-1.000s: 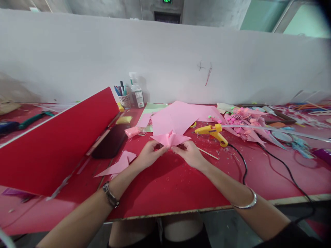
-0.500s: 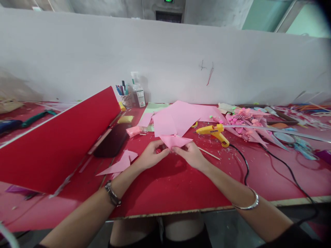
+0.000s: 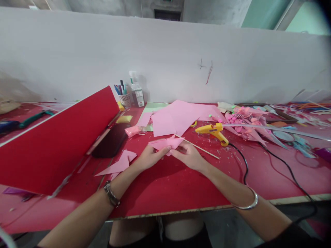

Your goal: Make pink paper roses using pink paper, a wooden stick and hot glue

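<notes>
Table [image 3: 165, 193]: red-topped, littered with small scraps, its far edge against a white partition [image 3: 165, 58].
Left hand [image 3: 152, 157]: fingers curled, thumb pressed on the front of the folded pink paper [image 3: 164, 143], gripping its left part.
Right hand [image 3: 190, 155]: partly closed, thumb and fingers pinching the right part of the same paper.
Folded paper: held between both hands above the table, toward the middle, just in front of the large pink sheets [image 3: 181, 115].
Near the left forearm: pink paper pieces [image 3: 119, 164] lie on the table, with a dark flat object [image 3: 110, 141] beyond them.
Left side: a large red board [image 3: 64, 141] stands tilted.
Far edge: a pen cup [image 3: 125, 100] stands beside a bottle [image 3: 138, 95], left of the middle.
Right of the hands: a thin stick [image 3: 204, 150] lies slantwise; beyond it rests a yellow glue gun [image 3: 212, 130] with a black cord [image 3: 246, 165].
Toward the far right corner: pink paper cones [image 3: 254, 132] lie in a heap with small coloured balls.
</notes>
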The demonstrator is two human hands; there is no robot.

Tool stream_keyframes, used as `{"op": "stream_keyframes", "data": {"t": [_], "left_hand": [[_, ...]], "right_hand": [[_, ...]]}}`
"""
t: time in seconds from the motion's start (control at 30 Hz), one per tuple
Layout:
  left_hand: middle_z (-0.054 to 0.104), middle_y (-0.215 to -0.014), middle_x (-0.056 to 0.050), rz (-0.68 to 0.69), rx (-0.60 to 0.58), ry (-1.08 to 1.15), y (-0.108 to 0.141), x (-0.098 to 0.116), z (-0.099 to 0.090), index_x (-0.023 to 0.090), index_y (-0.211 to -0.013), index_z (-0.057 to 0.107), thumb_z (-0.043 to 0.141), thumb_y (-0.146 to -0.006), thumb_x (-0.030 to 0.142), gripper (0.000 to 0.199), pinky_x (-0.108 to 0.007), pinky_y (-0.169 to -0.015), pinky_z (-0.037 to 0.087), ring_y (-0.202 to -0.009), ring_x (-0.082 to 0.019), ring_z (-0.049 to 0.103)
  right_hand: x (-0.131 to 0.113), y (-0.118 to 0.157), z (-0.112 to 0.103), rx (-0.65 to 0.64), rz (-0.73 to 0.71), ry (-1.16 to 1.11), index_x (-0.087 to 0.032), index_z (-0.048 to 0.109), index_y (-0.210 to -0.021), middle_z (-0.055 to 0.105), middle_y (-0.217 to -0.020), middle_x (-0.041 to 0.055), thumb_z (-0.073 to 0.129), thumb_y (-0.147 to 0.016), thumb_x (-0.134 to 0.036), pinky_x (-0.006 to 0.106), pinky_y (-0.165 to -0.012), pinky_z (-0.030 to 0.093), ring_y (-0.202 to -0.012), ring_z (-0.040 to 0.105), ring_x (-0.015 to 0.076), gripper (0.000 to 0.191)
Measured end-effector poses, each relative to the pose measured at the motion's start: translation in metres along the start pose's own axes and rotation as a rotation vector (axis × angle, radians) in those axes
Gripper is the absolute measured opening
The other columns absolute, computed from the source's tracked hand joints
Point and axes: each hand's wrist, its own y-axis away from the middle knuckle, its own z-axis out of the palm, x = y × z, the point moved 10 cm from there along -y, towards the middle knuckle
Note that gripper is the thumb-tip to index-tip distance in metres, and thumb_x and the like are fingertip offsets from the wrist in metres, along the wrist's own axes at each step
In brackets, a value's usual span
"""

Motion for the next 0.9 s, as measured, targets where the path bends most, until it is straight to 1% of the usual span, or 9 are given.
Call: {"op": "stream_keyframes", "data": {"t": [0.1,0.17,0.23,0.4,0.5,0.6,0.73,0.9], "left_hand": [[0.055,-0.054,0.002,0.044,-0.003,-0.027,0.0,0.006,0.0,0.014,-0.059,0.056,0.05,-0.077,0.034,0.027,-0.02,-0.053,0.042,-0.052,-0.009,0.047],[0.055,-0.055,0.002,0.083,-0.012,-0.032,0.0,0.01,0.002,0.015,-0.06,0.057,0.049,-0.077,0.033,0.026,-0.02,-0.054,0.041,-0.053,-0.009,0.047],[0.055,-0.055,0.002,0.087,-0.015,-0.034,-0.001,0.01,0.003,0.014,-0.061,0.058,0.049,-0.078,0.031,0.025,-0.019,-0.054,0.041,-0.053,-0.008,0.047],[0.053,-0.05,0.003,0.023,-0.03,-0.038,-0.004,0.004,0.004,0.014,-0.06,0.057,0.045,-0.08,0.031,0.029,-0.019,-0.053,0.039,-0.049,-0.008,0.047],[0.053,-0.049,0.003,0.009,-0.051,-0.036,-0.004,0.003,0.006,0.014,-0.057,0.055,0.043,-0.081,0.032,0.032,-0.018,-0.053,0.039,-0.049,-0.007,0.048],[0.053,-0.048,0.003,-0.012,-0.04,-0.048,-0.004,0.0,0.004,0.013,-0.055,0.053,0.044,-0.081,0.032,0.033,-0.018,-0.052,0.038,-0.047,-0.007,0.048],[0.052,-0.048,0.003,-0.014,-0.035,-0.033,-0.004,-0.002,0.004,0.013,-0.057,0.053,0.046,-0.079,0.032,0.03,-0.017,-0.05,0.038,-0.047,-0.008,0.048],[0.051,-0.045,0.003,-0.002,-0.019,-0.042,-0.005,-0.004,0.001,0.012,-0.058,0.052,0.043,-0.081,0.033,0.033,-0.017,-0.047,0.037,-0.043,-0.007,0.048]], "right_hand": [[0.004,-0.002,-0.011,0.096,0.013,-0.069,-0.019,0.059,-0.08,0.062,-0.078,0.0017,0.049,-0.076,-0.032,0.028,-0.072,0.044,-0.078,0.057,0.0156,0.017],[0.002,-0.004,-0.018,0.148,-0.002,-0.056,-0.019,0.058,-0.077,0.06,-0.075,0.0011,0.049,-0.076,-0.032,0.027,-0.07,0.043,-0.076,0.055,0.0152,0.016],[0.001,-0.004,-0.022,0.18,-0.009,-0.028,-0.019,0.057,-0.074,0.058,-0.071,0.0004,0.05,-0.075,-0.032,0.025,-0.067,0.043,-0.072,0.054,0.0145,0.015],[0.0,-0.002,-0.023,0.193,-0.002,-0.009,-0.018,0.052,-0.068,0.052,-0.065,-0.0015,0.051,-0.074,-0.029,0.023,-0.059,0.041,-0.063,0.051,0.0121,0.013],[0.005,-0.001,-0.021,0.197,0.027,-0.098,-0.02,0.047,-0.076,0.051,-0.064,-0.003,0.053,-0.073,-0.027,0.023,-0.059,0.042,-0.061,0.053,0.0114,0.009],[0.009,-0.001,-0.024,0.233,0.04,-0.176,-0.021,0.043,-0.083,0.052,-0.067,-0.0036,0.053,-0.073,-0.025,0.024,-0.06,0.044,-0.061,0.054,0.011,0.014],[0.009,-0.001,-0.031,0.272,0.04,-0.129,-0.019,0.046,-0.072,0.049,-0.067,-0.0023,0.051,-0.073,-0.026,0.023,-0.058,0.042,-0.061,0.051,0.0108,0.009],[0.003,-0.001,-0.03,0.257,0.001,-0.056,-0.018,0.043,-0.064,0.05,-0.067,-0.0017,0.05,-0.074,-0.023,0.022,-0.059,0.04,-0.062,0.049,0.0103,0.013]]}}
